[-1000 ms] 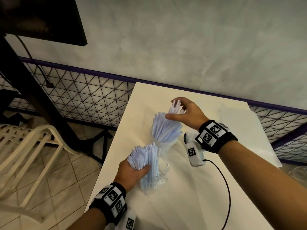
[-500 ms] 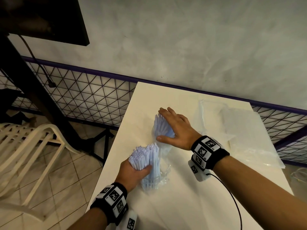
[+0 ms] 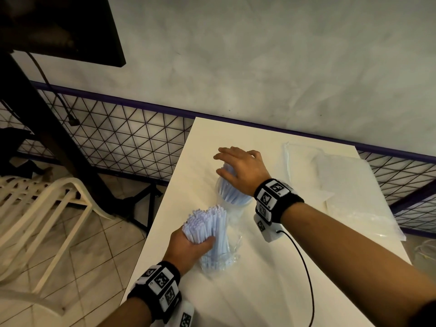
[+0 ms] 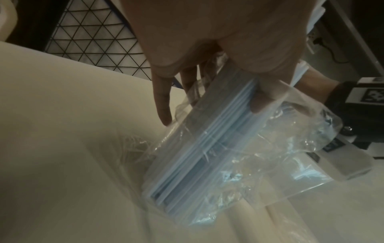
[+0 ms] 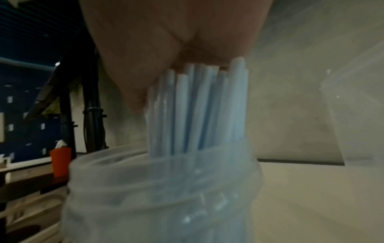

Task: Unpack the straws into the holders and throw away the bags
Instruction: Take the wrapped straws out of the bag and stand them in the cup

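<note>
A clear plastic holder [image 3: 232, 204] stands on the white table [image 3: 271, 291], filled with pale blue straws [image 3: 230, 185]. My right hand [image 3: 236, 166] lies flat on the tops of those straws [image 5: 197, 106], fingers straight and spread; the holder [image 5: 166, 189] shows below the palm. Nearer to me, my left hand [image 3: 192, 246] grips a second bundle of straws [image 3: 207, 223] upright, its lower end still inside a crumpled clear bag [image 3: 223, 258]. In the left wrist view, fingers and thumb wrap round the straws [image 4: 207, 148] and the bag [image 4: 280, 156].
Flat clear bags [image 3: 349, 185] lie on the table's right side. A black cable [image 3: 306, 267] runs from my right wrist. The table's left edge drops to a tiled floor with a white plastic chair [image 3: 47, 208] and a mesh fence [image 3: 118, 142]. An orange cup [image 5: 60, 162] stands far off.
My right hand went from pinching the raised straw tops to lying flat on them, and the straws have sunk lower into the holder. The left hand kept its grip in place.
</note>
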Available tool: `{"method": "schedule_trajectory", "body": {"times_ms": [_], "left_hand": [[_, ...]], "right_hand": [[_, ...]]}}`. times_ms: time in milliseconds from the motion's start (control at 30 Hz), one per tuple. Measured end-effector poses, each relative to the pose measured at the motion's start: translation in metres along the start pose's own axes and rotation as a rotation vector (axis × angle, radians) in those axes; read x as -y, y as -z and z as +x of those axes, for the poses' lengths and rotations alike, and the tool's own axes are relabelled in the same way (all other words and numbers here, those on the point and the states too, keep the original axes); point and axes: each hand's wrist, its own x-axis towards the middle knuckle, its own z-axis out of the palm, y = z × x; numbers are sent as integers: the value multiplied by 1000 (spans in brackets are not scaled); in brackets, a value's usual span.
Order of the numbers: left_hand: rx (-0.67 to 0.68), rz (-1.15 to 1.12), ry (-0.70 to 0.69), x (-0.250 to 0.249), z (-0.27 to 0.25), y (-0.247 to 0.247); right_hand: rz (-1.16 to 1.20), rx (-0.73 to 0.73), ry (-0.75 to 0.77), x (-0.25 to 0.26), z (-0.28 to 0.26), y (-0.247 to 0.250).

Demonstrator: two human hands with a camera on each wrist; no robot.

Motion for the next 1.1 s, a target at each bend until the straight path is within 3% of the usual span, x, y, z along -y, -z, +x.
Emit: {"method": "schedule_trajectory", "body": {"times_ms": [233, 400, 467, 567, 667, 733, 867, 1100], "left_hand": [[7, -20, -12, 0, -1, 1], [1, 17, -21, 0, -1, 0], [-1, 23, -21, 1, 0, 0], [10, 22, -25, 3, 1, 1], [26, 6, -43, 1, -1, 0], [23, 3, -58, -1, -3, -1], [38, 14, -96, -3, -6, -2], [78, -18, -131, -3, -8, -3]], "right_hand": [[111, -48, -79, -12, 1, -3], [96, -203, 51, -7, -12, 8], [221, -246, 92, 7, -29, 19], [391, -137, 128, 32, -67, 30], [442, 45, -29, 46, -105, 17], [501, 85, -156, 48, -125, 0], [686, 87, -283, 52, -138, -24], [950, 14, -311, 50, -136, -50]]}}
